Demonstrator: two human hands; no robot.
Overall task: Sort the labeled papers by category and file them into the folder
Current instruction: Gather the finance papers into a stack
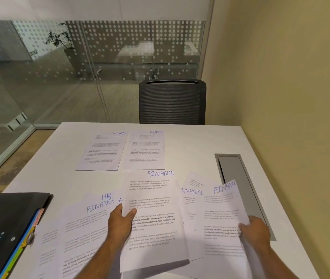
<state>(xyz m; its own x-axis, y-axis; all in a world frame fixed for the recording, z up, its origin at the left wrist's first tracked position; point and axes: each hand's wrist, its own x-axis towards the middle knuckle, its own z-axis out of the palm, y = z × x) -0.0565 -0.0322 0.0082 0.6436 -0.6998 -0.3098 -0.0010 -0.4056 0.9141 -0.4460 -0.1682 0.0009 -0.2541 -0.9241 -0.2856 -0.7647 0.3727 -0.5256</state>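
Observation:
My left hand (120,223) pinches the left edge of a sheet headed FINANCE (154,210), lifted slightly over the spread papers. My right hand (255,230) grips the right edge of another FINANCE sheet (223,222) near the table's right side. Between them lies a third FINANCE paper (191,200), partly covered. To the left lie a FINANCE page (87,224) and an HR page (106,196) beneath it. Further back sit a SPORTS sheet (102,151) and an ADMIN sheet (146,150) side by side. The black folder (3,226) with coloured tabs lies at the front left.
The white table (196,141) ends at a yellow wall on the right. A grey cable hatch (234,174) is set into its right part. A black office chair (172,101) stands at the far edge. A glass partition runs along the left.

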